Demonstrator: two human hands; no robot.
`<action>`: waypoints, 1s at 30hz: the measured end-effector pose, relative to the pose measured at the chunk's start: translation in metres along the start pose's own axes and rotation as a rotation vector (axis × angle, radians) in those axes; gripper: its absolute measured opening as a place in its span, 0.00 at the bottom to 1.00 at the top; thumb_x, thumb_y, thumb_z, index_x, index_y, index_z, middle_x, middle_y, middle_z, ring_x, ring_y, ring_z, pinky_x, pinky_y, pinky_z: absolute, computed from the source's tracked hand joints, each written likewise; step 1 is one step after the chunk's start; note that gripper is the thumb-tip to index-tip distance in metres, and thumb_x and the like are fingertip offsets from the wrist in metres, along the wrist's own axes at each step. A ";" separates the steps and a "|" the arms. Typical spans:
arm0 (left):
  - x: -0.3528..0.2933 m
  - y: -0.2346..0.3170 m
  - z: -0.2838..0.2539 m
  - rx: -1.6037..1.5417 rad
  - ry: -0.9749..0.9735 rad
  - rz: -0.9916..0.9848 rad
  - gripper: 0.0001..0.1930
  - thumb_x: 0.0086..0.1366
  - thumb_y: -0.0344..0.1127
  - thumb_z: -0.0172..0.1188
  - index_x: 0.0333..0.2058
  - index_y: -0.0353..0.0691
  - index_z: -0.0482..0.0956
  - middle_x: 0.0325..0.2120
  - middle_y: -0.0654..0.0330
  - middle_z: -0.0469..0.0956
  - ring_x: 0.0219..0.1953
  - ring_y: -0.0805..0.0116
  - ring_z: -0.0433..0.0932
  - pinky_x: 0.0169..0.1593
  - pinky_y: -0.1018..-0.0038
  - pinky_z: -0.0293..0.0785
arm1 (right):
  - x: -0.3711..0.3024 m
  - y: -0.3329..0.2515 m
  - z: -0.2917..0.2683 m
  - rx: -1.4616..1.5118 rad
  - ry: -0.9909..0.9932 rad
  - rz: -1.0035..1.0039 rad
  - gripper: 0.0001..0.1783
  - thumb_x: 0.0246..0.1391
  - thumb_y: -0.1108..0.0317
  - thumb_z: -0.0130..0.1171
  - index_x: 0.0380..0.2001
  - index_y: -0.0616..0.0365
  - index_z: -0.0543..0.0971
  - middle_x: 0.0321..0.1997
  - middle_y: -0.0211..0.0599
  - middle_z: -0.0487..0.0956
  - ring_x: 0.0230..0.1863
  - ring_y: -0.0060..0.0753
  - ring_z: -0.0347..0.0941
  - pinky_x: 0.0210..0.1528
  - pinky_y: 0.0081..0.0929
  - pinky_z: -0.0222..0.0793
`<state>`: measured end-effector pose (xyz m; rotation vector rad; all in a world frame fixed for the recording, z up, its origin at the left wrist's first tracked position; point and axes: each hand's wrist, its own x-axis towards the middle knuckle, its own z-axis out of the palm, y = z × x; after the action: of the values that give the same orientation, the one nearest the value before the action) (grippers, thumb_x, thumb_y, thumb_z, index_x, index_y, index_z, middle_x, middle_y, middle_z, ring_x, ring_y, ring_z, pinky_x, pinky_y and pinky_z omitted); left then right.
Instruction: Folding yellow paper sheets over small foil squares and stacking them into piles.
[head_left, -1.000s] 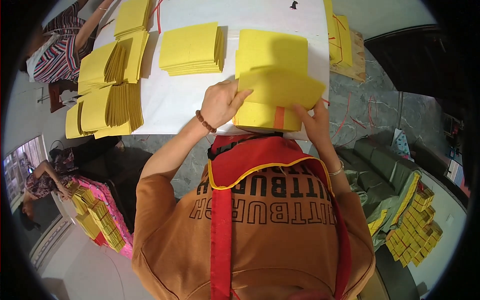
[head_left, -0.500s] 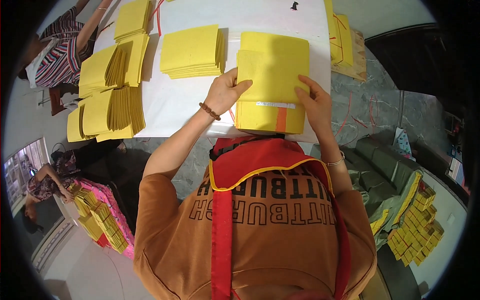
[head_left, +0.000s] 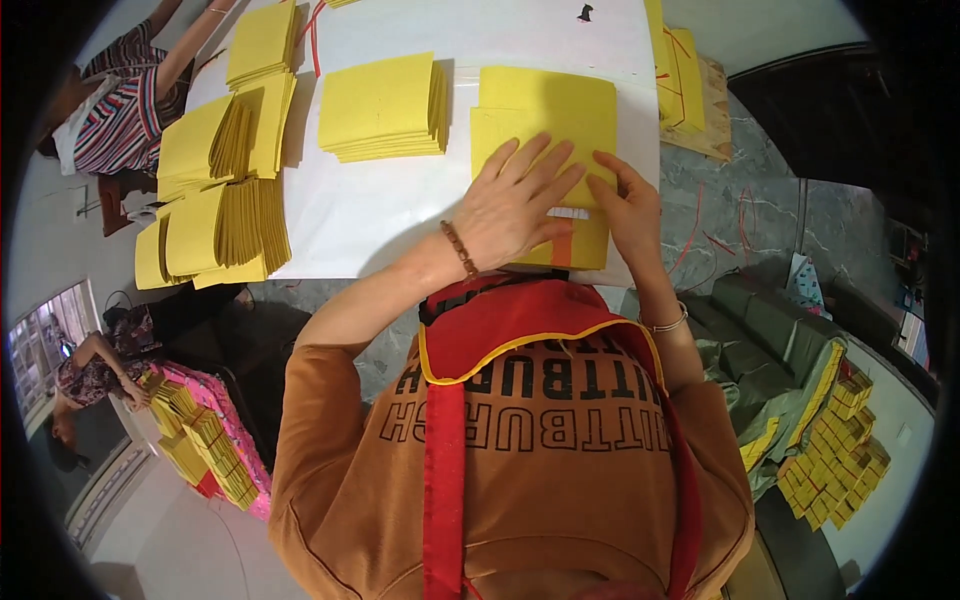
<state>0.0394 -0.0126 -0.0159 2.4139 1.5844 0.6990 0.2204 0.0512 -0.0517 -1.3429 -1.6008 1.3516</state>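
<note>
In front of me lies a stack of yellow paper sheets [head_left: 548, 92], the top one folded over with its edge below the far end of those beneath. My left hand [head_left: 515, 200] is spread flat over the top sheet, fingers apart and pointing up to the right. At the stack's right edge rests my right hand [head_left: 628, 200], its thumb and forefinger apart on the paper. Near the stack's close end show a white strip [head_left: 568, 213] and an orange band [head_left: 562, 245], both partly covered by my left hand.
A pile of folded yellow paper [head_left: 378, 105] sits left of the stack on the white table [head_left: 390, 215]. More piles [head_left: 200, 220] line the left side. Another person [head_left: 115, 125] is at the far left. Tied yellow bundles [head_left: 685, 80] lie beyond the right edge.
My left hand has moved from the stack's left edge to the right and now lies flat over the top sheet. My right hand has stayed at the right edge.
</note>
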 end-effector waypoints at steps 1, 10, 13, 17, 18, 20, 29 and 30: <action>-0.003 0.000 0.006 0.018 -0.064 -0.002 0.32 0.57 0.49 0.56 0.57 0.40 0.62 0.56 0.52 0.61 0.60 0.54 0.57 0.60 0.58 0.53 | 0.000 -0.001 0.000 0.000 0.001 -0.002 0.19 0.49 0.70 0.57 0.45 0.64 0.75 0.29 0.36 0.79 0.28 0.17 0.71 0.31 0.17 0.66; -0.005 -0.013 0.023 0.087 -0.141 -0.014 0.32 0.58 0.54 0.51 0.56 0.39 0.63 0.58 0.54 0.58 0.63 0.56 0.51 0.63 0.57 0.45 | -0.034 -0.007 0.008 -0.899 0.063 -0.657 0.29 0.49 0.57 0.57 0.55 0.55 0.68 0.63 0.43 0.60 0.61 0.43 0.57 0.59 0.50 0.50; -0.005 -0.021 0.019 0.021 -0.124 0.014 0.30 0.58 0.49 0.54 0.55 0.37 0.64 0.58 0.52 0.59 0.62 0.54 0.53 0.61 0.57 0.48 | -0.044 0.004 0.011 -0.947 -0.242 -0.509 0.35 0.51 0.50 0.53 0.59 0.55 0.61 0.66 0.41 0.55 0.68 0.43 0.46 0.63 0.60 0.31; -0.003 -0.027 0.013 -0.096 -0.115 0.040 0.29 0.56 0.43 0.58 0.53 0.35 0.66 0.56 0.49 0.60 0.59 0.52 0.57 0.57 0.59 0.55 | -0.038 0.004 0.007 -0.857 -0.241 -0.466 0.34 0.54 0.52 0.50 0.60 0.59 0.59 0.65 0.42 0.56 0.67 0.43 0.46 0.65 0.53 0.33; 0.002 -0.029 0.011 -0.012 -0.087 0.097 0.28 0.55 0.44 0.58 0.51 0.33 0.68 0.54 0.49 0.63 0.55 0.55 0.61 0.54 0.64 0.59 | -0.036 0.005 0.004 -0.789 -0.223 -0.466 0.31 0.56 0.55 0.49 0.59 0.59 0.60 0.63 0.44 0.59 0.66 0.42 0.52 0.65 0.49 0.40; 0.010 -0.029 0.006 0.114 -0.158 0.162 0.28 0.53 0.43 0.58 0.50 0.33 0.69 0.52 0.49 0.66 0.52 0.57 0.64 0.51 0.65 0.62 | -0.036 0.013 0.000 -0.252 -0.138 -0.221 0.27 0.58 0.60 0.47 0.58 0.60 0.62 0.57 0.44 0.66 0.60 0.38 0.60 0.61 0.41 0.49; 0.008 -0.001 0.028 0.457 0.048 0.201 0.23 0.51 0.37 0.50 0.45 0.31 0.72 0.36 0.51 0.74 0.38 0.62 0.70 0.35 0.72 0.67 | -0.021 -0.004 -0.013 0.367 0.087 -0.020 0.17 0.61 0.68 0.43 0.52 0.61 0.68 0.27 0.31 0.75 0.34 0.22 0.71 0.43 0.21 0.65; 0.011 -0.006 0.028 0.362 0.037 0.182 0.22 0.51 0.36 0.50 0.44 0.32 0.73 0.35 0.53 0.74 0.37 0.64 0.70 0.35 0.73 0.66 | -0.023 -0.003 -0.014 0.329 0.121 -0.070 0.16 0.61 0.69 0.43 0.51 0.61 0.69 0.28 0.31 0.75 0.34 0.21 0.71 0.43 0.21 0.65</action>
<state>0.0508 0.0028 -0.0401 2.8477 1.6410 0.5241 0.2388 0.0339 -0.0417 -1.1360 -1.2687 1.3920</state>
